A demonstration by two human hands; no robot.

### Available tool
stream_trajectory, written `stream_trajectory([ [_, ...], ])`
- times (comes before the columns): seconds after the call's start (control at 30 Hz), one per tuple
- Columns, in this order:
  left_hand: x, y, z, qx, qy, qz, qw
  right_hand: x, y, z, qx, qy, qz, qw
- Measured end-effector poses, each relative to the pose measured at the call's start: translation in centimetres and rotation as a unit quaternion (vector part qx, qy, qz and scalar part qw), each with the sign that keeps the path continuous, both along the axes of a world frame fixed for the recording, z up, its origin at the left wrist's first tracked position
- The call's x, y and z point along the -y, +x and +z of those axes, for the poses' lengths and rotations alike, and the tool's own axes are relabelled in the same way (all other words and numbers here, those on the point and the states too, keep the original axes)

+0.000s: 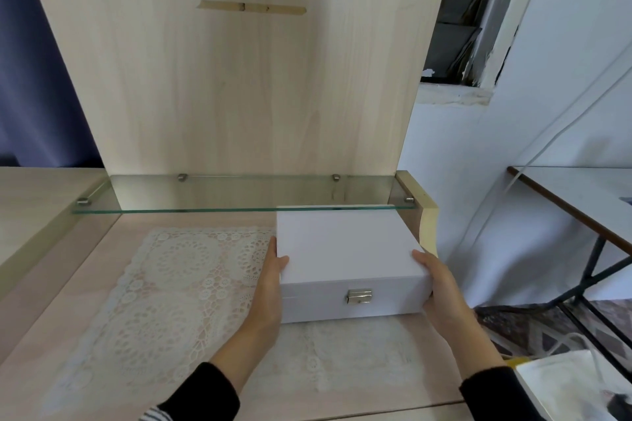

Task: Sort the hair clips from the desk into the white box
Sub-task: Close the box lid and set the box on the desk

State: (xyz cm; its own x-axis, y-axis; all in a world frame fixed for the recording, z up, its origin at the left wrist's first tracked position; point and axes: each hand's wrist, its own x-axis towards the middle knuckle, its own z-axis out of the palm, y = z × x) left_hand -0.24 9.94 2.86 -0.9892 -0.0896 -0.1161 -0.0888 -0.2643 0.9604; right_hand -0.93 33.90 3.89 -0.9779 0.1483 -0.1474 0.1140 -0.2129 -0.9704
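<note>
**Inspector:** Two hands grasp the white box: left hand on its nine o'clock side, right hand on its three o'clock side.
**Clerk:** Location?
**Inspector:** On the desk, at three o'clock of the lace mat. Lid closed, latch at six o'clock. No hair clips in sight.
**Clerk:** Step?
**Inspector:** Positioning the box, I judge. Next calls for releasing the latch and raising the lid.

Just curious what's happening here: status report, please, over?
Left hand and right hand hold white box by its sides. Lid closed. No hair clips in view. Glass shelf overhangs its back edge.
</note>
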Motion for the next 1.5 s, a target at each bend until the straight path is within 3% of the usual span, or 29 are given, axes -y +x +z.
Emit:
stream_trajectory([
  [0.57,-0.5,-5.7,0.4,0.001,0.025,0.022,0.999,0.6,-5.8,0.2,0.009,0.026,-0.050,0.998],
  [1.1,-0.1,-8.4,0.0,-0.009,0.008,0.016,1.000,1.0,-9.3,-0.8,0.022,0.141,-0.077,0.987],
  [1.5,-0.4,-8.7,-0.8,-0.007,0.007,0.004,1.000,1.2,-8.5,-0.2,-0.119,0.254,-0.167,0.945],
])
